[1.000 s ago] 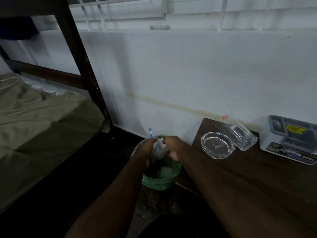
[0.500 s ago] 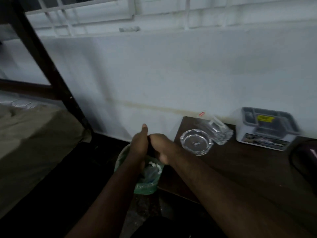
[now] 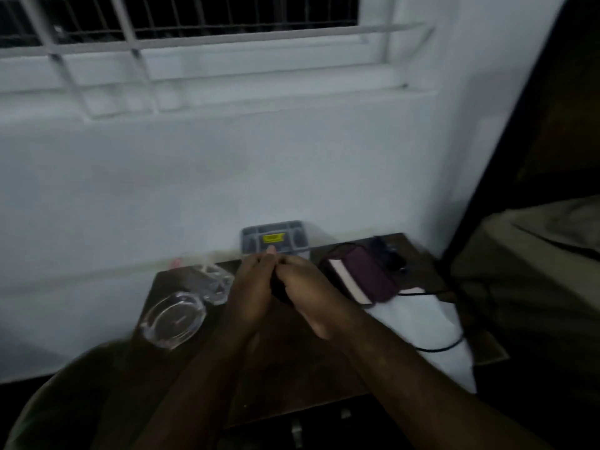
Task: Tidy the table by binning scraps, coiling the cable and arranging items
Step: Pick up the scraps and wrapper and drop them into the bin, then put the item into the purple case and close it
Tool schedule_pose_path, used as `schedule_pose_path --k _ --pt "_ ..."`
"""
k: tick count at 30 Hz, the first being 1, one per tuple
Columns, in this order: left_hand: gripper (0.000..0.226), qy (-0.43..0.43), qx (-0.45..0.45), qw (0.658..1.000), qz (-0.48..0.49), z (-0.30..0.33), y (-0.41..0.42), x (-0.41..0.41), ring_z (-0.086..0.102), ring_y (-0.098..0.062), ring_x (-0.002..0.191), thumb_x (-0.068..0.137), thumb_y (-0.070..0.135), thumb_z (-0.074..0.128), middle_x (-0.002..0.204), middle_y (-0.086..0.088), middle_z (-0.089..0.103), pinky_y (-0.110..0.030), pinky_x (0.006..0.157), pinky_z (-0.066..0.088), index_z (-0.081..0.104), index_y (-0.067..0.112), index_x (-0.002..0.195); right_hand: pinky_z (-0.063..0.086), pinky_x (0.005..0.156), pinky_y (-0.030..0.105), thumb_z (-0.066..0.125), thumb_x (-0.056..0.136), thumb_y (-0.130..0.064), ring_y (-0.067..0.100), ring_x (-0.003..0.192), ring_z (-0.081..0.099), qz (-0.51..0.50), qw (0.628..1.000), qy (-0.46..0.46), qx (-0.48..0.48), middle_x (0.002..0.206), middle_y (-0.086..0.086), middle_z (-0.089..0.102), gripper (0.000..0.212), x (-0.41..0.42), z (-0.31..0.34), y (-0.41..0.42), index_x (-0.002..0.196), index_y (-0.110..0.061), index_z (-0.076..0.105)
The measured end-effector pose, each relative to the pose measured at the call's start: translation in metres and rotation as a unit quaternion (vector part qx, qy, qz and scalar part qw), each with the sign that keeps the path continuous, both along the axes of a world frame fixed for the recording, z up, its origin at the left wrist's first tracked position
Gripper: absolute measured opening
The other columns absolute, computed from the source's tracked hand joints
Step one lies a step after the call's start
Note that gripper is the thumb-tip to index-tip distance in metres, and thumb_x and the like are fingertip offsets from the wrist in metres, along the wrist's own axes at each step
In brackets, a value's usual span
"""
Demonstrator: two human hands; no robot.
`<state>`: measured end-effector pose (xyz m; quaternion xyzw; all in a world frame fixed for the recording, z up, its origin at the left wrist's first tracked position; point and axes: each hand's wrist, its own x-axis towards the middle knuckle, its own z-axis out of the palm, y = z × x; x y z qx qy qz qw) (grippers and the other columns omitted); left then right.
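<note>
My left hand (image 3: 248,295) and my right hand (image 3: 306,287) are pressed together above the middle of the dark wooden table (image 3: 292,368). A dark patch shows between the palms; whether it is an object or shadow is unclear. A round glass ashtray (image 3: 175,319) lies left of my hands, with a second glass ashtray (image 3: 216,282) behind it. A purple book (image 3: 360,277) lies to the right. A black cable (image 3: 436,345) trails loosely across a white sheet (image 3: 418,323) at the table's right end. The frame is blurred.
A grey box with a yellow label (image 3: 274,240) stands against the white wall behind my hands. A bed with an olive cover (image 3: 535,271) adjoins the table on the right. A barred window (image 3: 194,24) sits above. Olive fabric (image 3: 65,404) fills the lower left.
My view has swung right from the green bin on the floor to the table. Both hands have moved from over the bin to above the table's middle, still held together.
</note>
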<state>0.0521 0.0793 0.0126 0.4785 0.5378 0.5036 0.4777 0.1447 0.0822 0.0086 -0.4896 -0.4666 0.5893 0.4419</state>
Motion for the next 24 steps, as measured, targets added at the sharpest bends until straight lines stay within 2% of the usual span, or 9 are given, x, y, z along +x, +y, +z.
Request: schedule_pose_path --k 2,6,9,10,12,14,17,21,24 --pt "0.030 0.005 -0.007 0.999 -0.034 -0.007 0.000 0.027 0.070 -0.024 0.093 0.099 0.035 0.049 0.094 -0.011 0.073 -0.041 0.082 0.054 0.072 0.015 0.096 0.059 0.078 0.031 0.046 0.095 -0.015 0.014 0.087 0.073 -0.019 1.000 -0.013 -0.001 0.093 0.008 0.074 0.026 0.032 -0.002 -0.006 0.091 -0.019 0.072" --pt "0.029 0.049 -0.014 0.996 -0.070 -0.024 0.006 0.059 0.065 -0.023 0.096 0.100 0.029 0.047 0.104 -0.011 0.068 -0.041 0.086 0.053 0.065 0.008 0.109 0.057 0.088 0.042 0.051 0.089 -0.021 0.020 0.095 0.072 -0.013 0.996 -0.087 0.026 0.100 0.005 0.076 0.026 0.074 -0.006 -0.016 0.105 -0.020 0.072" --pt "0.025 0.023 -0.042 0.997 -0.059 -0.035 0.008 0.075 0.065 -0.014 0.081 0.100 0.030 0.049 0.094 -0.007 0.069 -0.030 0.069 0.050 0.068 0.013 0.099 0.057 0.083 0.032 0.059 0.087 -0.020 0.014 0.093 0.071 -0.052 0.973 -0.203 0.092 0.096 -0.005 0.076 0.020 0.100 -0.013 -0.014 0.101 -0.020 0.074" --pt "0.023 0.027 -0.055 0.996 -0.060 -0.038 0.008 0.080 0.065 -0.013 0.083 0.098 0.032 0.051 0.094 -0.003 0.069 -0.031 0.071 0.051 0.068 0.018 0.099 0.055 0.085 0.030 0.060 0.088 -0.017 0.015 0.096 0.069 -0.072 0.951 -0.280 0.114 0.099 -0.005 0.074 0.020 0.110 -0.017 -0.009 0.103 -0.019 0.073" --pt "0.018 0.061 -0.077 0.993 -0.064 -0.044 0.011 0.090 0.063 -0.011 0.089 0.095 0.034 0.056 0.098 0.004 0.067 -0.034 0.078 0.054 0.065 0.022 0.105 0.051 0.093 0.031 0.056 0.090 -0.014 0.020 0.104 0.065 -0.097 0.863 -0.473 0.147 0.111 0.004 0.071 0.024 0.131 -0.026 0.006 0.110 -0.014 0.070" --pt "0.013 0.086 -0.084 0.991 -0.058 -0.046 0.016 0.099 0.062 -0.011 0.086 0.093 0.030 0.061 0.094 0.004 0.064 -0.037 0.078 0.055 0.060 0.021 0.102 0.049 0.092 0.032 0.054 0.090 -0.019 0.024 0.105 0.063 -0.131 0.790 -0.580 0.151 0.114 0.009 0.068 0.025 0.149 -0.037 0.018 0.111 -0.011 0.067" --pt "0.016 0.131 -0.084 0.987 -0.031 -0.047 0.026 0.108 0.065 -0.024 0.079 0.090 0.023 0.065 0.090 -0.014 0.070 -0.045 0.078 0.056 0.064 0.011 0.080 0.049 0.086 0.034 0.057 0.089 -0.028 0.028 0.102 0.062 -0.142 0.768 -0.615 0.111 0.110 0.012 0.065 0.022 0.162 -0.050 0.029 0.102 -0.011 0.062" --pt "0.024 0.162 -0.095 0.982 -0.034 -0.050 0.041 0.109 0.069 -0.030 0.082 0.087 0.021 0.069 0.095 -0.018 0.070 -0.048 0.074 0.060 0.066 0.001 0.097 0.048 0.087 0.032 0.052 0.093 -0.024 0.028 0.105 0.064 -0.109 0.771 -0.623 0.078 0.112 0.012 0.068 0.021 0.167 -0.059 0.037 0.105 -0.009 0.060" --pt "0.019 0.177 -0.097 0.978 -0.057 -0.054 0.049 0.109 0.070 -0.026 0.070 0.086 0.014 0.069 0.093 -0.016 0.072 -0.039 0.060 0.062 0.066 0.000 0.099 0.048 0.085 0.031 0.048 0.093 -0.015 0.029 0.102 0.064 -0.117 0.786 -0.600 0.091 0.110 0.015 0.069 0.020 0.167 -0.059 0.039 0.103 -0.005 0.062"
